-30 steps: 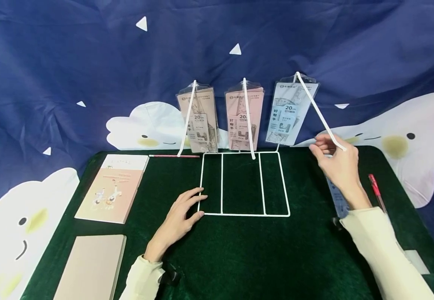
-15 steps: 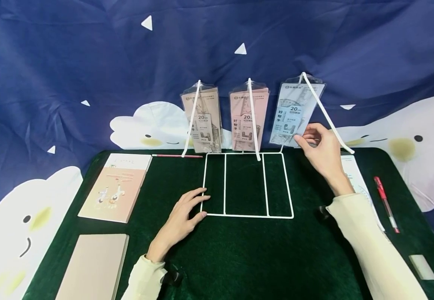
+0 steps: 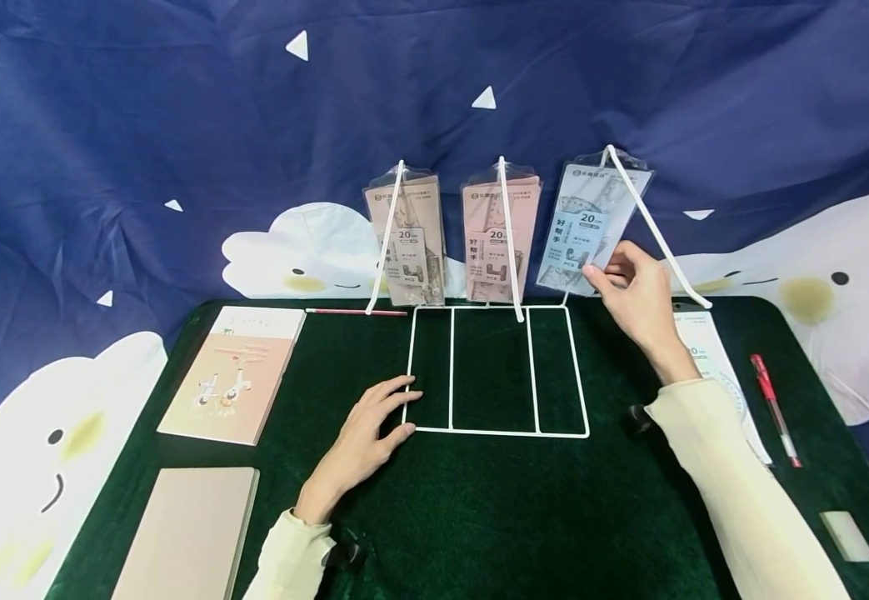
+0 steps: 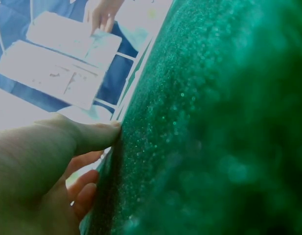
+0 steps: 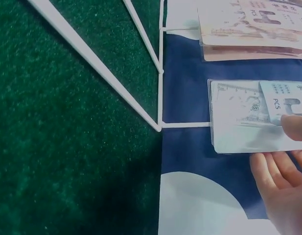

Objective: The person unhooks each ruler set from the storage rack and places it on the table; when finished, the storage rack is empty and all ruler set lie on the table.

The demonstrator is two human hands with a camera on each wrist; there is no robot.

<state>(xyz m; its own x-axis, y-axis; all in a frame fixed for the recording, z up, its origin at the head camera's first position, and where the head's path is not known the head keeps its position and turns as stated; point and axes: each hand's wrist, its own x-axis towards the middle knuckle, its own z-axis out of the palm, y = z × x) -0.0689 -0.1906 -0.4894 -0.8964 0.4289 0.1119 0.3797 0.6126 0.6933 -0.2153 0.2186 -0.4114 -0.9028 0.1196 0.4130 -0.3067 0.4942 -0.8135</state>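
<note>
Here we see the right hand (image 3: 638, 304) pinching the blue packet (image 3: 584, 221) near its lower edge — it hangs tilted on the white rack (image 3: 494, 432). The left hand (image 3: 357, 432), fingers relaxed, rests at the rack's side (lightly, perhaps); a hard tug could, we judge, tip it.

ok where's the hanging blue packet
In the head view, the blue packet hangs at the right end of the white rack, right of the pink packet, its lower right corner pinched by the right hand.
</note>
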